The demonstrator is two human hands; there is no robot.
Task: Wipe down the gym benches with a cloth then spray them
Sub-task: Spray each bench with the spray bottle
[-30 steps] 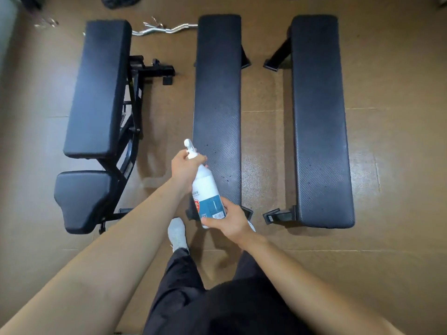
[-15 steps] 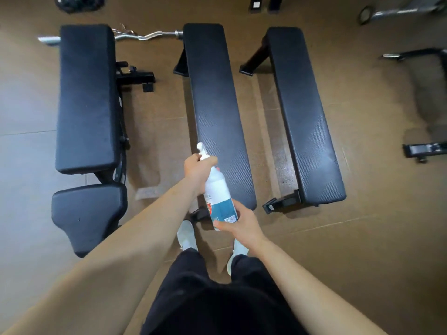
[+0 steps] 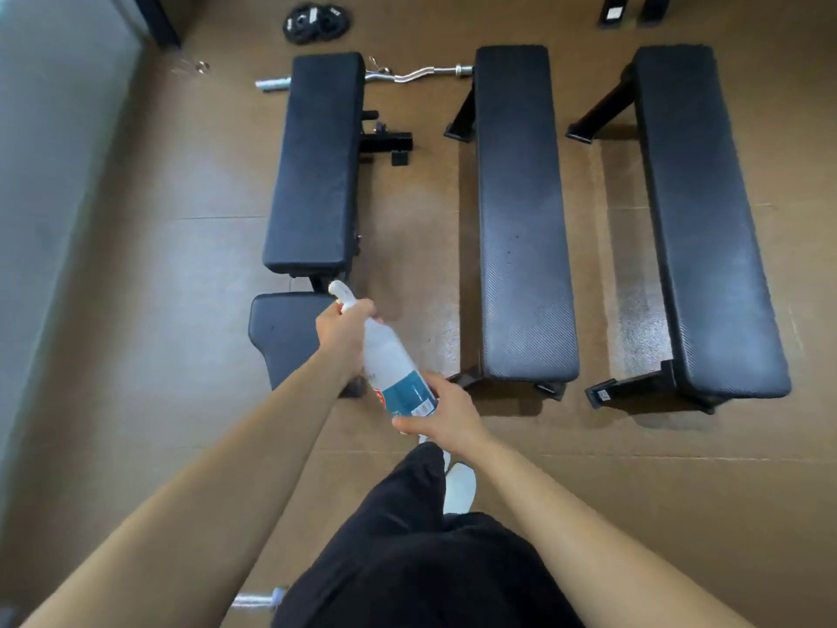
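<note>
Above the near end of the adjustable bench [image 3: 317, 174], we are holding a spray bottle [image 3: 390, 364] in both hands. Our left hand [image 3: 340, 330] is gripping the neck just under the white nozzle [image 3: 340, 292], its fingers clamped around it. Our right hand [image 3: 441, 412] is cupping the base, its fingers wrapped on the blue label end. We are tilting the bottle so the nozzle is pointing away from us, toward the seat pad [image 3: 283, 333] of the adjustable bench, which is lying just beneath and left of the nozzle.

Right of the adjustable bench, we are seeing the middle flat bench [image 3: 521, 219], standing parallel to it, and beyond that the far-right flat bench [image 3: 697, 219], also parallel. All three are standing on the brown floor [image 3: 181, 310]. Behind the far end of the adjustable bench, a curl bar [image 3: 407, 75] is lying across the floor, reaching to the middle flat bench. Farther behind it, weight plates [image 3: 316, 24] are resting on the floor. Nearest us, our black trousers [image 3: 407, 559] and one white shoe [image 3: 459, 487] are showing, below the bottle.
</note>
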